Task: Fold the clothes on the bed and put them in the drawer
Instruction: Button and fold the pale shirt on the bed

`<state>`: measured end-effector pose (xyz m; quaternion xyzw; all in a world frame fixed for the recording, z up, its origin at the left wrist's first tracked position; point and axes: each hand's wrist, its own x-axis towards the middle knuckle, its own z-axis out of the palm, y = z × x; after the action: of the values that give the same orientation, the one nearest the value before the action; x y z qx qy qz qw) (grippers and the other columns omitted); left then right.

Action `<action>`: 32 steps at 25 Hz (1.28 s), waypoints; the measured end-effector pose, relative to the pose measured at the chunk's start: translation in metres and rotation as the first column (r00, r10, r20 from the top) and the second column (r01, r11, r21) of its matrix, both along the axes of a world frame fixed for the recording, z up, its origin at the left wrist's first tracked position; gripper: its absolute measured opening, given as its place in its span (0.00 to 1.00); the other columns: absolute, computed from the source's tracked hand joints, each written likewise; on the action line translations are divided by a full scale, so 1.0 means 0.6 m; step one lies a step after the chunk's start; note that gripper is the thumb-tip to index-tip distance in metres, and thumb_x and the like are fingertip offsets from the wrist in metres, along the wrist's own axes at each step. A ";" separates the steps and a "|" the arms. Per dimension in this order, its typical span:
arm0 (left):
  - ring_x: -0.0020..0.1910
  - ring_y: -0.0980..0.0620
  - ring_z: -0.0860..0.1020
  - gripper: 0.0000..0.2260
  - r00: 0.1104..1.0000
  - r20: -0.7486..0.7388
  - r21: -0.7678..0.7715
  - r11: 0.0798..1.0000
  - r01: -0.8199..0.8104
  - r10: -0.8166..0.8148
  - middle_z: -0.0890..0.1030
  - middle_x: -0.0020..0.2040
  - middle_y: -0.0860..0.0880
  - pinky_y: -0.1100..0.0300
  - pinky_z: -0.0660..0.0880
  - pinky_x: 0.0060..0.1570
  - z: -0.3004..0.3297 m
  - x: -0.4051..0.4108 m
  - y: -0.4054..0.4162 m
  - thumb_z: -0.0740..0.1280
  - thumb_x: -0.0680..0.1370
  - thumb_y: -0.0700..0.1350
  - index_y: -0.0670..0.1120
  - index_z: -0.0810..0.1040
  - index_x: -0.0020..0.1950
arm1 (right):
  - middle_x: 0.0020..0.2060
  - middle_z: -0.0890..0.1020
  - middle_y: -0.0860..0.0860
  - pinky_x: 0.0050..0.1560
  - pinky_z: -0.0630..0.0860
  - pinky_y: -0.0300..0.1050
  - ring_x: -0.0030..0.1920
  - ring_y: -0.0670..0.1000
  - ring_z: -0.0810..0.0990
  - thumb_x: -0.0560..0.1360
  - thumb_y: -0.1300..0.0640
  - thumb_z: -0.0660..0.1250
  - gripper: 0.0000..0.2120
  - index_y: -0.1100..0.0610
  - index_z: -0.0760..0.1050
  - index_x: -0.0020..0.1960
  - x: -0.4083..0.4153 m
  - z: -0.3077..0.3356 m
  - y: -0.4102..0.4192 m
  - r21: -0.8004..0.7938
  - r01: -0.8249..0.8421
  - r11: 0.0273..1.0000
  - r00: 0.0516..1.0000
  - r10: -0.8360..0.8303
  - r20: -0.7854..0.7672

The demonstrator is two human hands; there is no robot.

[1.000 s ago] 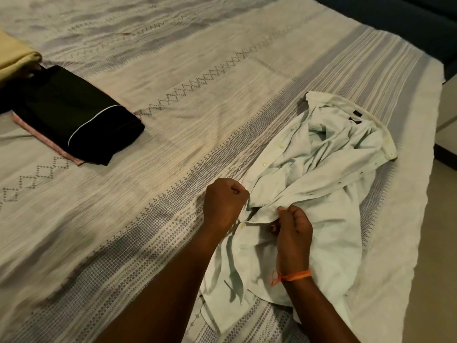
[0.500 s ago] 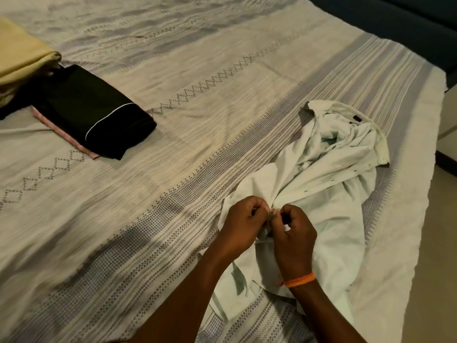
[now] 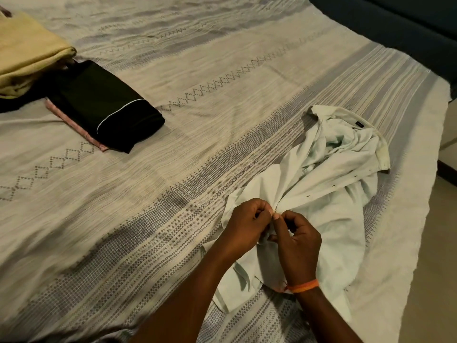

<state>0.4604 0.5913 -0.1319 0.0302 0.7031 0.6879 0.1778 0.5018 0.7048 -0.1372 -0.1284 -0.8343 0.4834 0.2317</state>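
- A wide bed point(image 3: 197, 134) fills the room's view, covered by a pale striped sheet with rows of woven diamond shapes and grey checked bands; a dark bed frame point(image 3: 395, 28) runs along the far right edge, and a strip of light floor point(image 3: 442, 243) shows on the right.
- A crumpled white shirt point(image 3: 333, 194) lies on the near right part of the bed, close to the right edge, its collar point(image 3: 378, 147) turned toward the far side and small dark buttons showing along one front edge.
- The left hand point(image 3: 247, 224) and the right hand point(image 3: 296, 240) meet over the near part of the shirt, knuckles almost touching.
- Left grip: fingers curled, thumb and fingertips pinching the shirt's cloth where the folds gather.
- Right grip: fingers curled too, pinching the same bunch of cloth just beside the left one.
- An orange band point(image 3: 303, 286) circles the right wrist.
- Far to the left, well apart from the shirt, a folded black garment point(image 3: 106, 105) with a thin white piping line lies on a flat pink piece point(image 3: 64, 117) that peeks out beneath it.
- A folded yellow cloth point(image 3: 27, 53) sits at the far left corner, just beside the black garment.
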 end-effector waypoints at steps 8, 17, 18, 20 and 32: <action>0.29 0.57 0.79 0.05 0.996 -0.071 -0.111 0.992 -0.066 0.058 0.81 0.31 0.53 0.53 0.81 0.35 -0.006 -0.008 -0.003 0.68 0.77 0.42 0.47 0.81 0.42 | 0.30 0.83 0.58 0.31 0.80 0.43 0.28 0.54 0.82 0.75 0.69 0.68 0.07 0.61 0.82 0.43 -0.002 0.020 0.018 -0.458 -0.024 0.889 0.983 0.105 0.153; 0.25 0.56 0.78 0.08 0.998 -0.067 -0.122 0.992 -0.027 0.019 0.80 0.28 0.46 0.66 0.74 0.27 0.008 -0.003 0.009 0.68 0.76 0.39 0.41 0.83 0.37 | 0.26 0.81 0.56 0.28 0.78 0.40 0.25 0.50 0.80 0.74 0.70 0.70 0.04 0.69 0.78 0.40 -0.011 0.000 0.030 -0.393 -0.049 0.918 0.979 0.123 0.165; 0.25 0.57 0.78 0.08 0.997 -0.074 -0.133 0.991 -0.010 0.000 0.80 0.28 0.46 0.69 0.72 0.27 0.012 -0.003 0.013 0.68 0.76 0.39 0.42 0.83 0.38 | 0.26 0.81 0.53 0.27 0.76 0.37 0.25 0.47 0.80 0.74 0.70 0.69 0.05 0.69 0.78 0.40 -0.011 0.001 0.029 -0.371 -0.058 0.927 0.981 0.122 0.151; 0.25 0.57 0.78 0.08 0.995 -0.096 -0.187 0.982 0.013 -0.032 0.81 0.29 0.45 0.69 0.71 0.26 0.014 -0.010 0.021 0.69 0.77 0.40 0.43 0.83 0.39 | 0.26 0.81 0.52 0.28 0.76 0.35 0.25 0.44 0.80 0.75 0.69 0.69 0.05 0.69 0.77 0.40 -0.009 0.002 0.025 -0.347 -0.054 0.936 0.986 0.106 0.131; 0.37 0.49 0.80 0.08 0.975 0.212 0.096 0.995 0.038 -0.058 0.82 0.38 0.42 0.55 0.80 0.37 -0.021 -0.041 0.009 0.69 0.78 0.42 0.37 0.83 0.50 | 0.32 0.81 0.62 0.33 0.82 0.58 0.33 0.60 0.81 0.75 0.66 0.70 0.03 0.66 0.79 0.43 -0.012 -0.012 0.023 -0.508 0.021 0.861 0.990 0.052 0.130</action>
<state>0.4358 0.5968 -0.1447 -0.0192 0.6466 0.7140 0.2677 0.4948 0.7184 -0.1443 -0.2117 -0.6925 0.6779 0.1269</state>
